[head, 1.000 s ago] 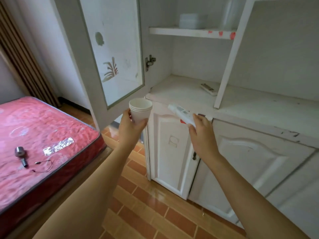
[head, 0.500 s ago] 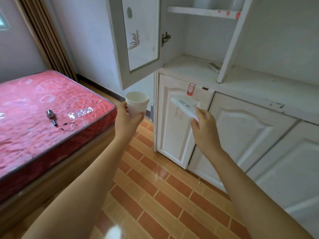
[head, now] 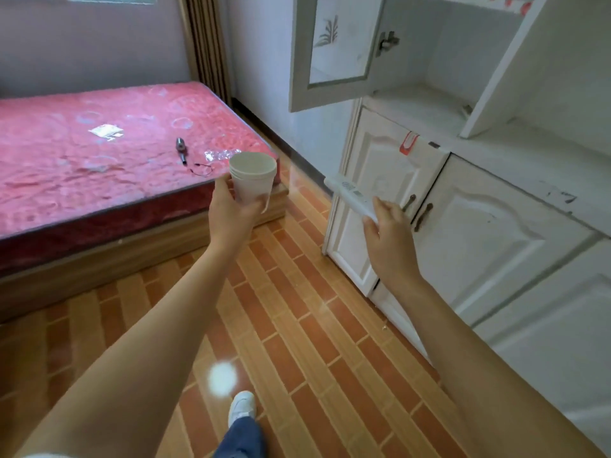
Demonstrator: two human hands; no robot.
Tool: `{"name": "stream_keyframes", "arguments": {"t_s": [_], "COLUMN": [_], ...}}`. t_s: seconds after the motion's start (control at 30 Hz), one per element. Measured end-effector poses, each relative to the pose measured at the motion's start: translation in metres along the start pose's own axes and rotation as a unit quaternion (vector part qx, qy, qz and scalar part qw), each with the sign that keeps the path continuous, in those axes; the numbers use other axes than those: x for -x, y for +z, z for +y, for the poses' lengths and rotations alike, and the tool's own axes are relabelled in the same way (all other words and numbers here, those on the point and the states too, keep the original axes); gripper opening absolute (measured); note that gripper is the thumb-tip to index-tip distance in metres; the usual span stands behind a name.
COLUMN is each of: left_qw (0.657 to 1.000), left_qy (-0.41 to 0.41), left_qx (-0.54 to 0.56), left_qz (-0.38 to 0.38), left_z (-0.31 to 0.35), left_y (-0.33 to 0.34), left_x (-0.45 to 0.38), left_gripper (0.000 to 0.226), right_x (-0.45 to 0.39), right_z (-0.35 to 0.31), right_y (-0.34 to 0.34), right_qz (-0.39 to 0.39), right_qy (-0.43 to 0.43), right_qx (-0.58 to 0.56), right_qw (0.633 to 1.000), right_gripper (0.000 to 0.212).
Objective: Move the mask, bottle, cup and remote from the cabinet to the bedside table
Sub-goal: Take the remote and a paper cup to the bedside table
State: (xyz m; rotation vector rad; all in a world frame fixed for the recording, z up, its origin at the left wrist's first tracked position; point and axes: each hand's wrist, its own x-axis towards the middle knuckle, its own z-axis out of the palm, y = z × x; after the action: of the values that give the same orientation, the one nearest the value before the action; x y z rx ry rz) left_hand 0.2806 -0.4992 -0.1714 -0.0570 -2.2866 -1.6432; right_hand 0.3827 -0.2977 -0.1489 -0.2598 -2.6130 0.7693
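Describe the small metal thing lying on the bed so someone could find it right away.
Start at the red mattress left of the white cabinet. Near its front right corner, just beyond the paper cups in the left hand, lies a short silver-and-dark metal cylinder. Unlike the flat shiny wrappers nearby, it trails a thin black wire.

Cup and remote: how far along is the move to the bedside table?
Done: both are off the cabinet. In hand: the left hand grips the white cup, seemingly a nested stack; the right hand holds the white remote. Left: setting them down; no bedside table is in view, only the bed. Mask and bottle are not visible, so I cannot tell their status.
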Motion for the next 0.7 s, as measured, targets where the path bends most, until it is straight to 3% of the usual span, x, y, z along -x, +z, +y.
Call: {"name": "stream_keyframes", "arguments": {"t_s": [0.4,0.7], "left_qw": [0.978,0.919], "left_qy": [-0.048,-0.151], "left_qx": [-0.094,-0.147], "left_qz": [0.182,0.334], "left_z": [-0.034,-0.056], "left_y": [-0.176,-0.339], "left_x": [0.117,0.230], "left_gripper": [0.059,0.064], "right_x": [0.083,0.172], "right_z": [-0.095,-0.205], "right_y": [0.056,0.108], "right_qz": [-0.066,-0.152], "right_qy": [-0.163,-0.288], "right_qx": [-0.072,-0.154], "right_qw": [0.982,0.933], "right_gripper": [0.045,0.041]}}
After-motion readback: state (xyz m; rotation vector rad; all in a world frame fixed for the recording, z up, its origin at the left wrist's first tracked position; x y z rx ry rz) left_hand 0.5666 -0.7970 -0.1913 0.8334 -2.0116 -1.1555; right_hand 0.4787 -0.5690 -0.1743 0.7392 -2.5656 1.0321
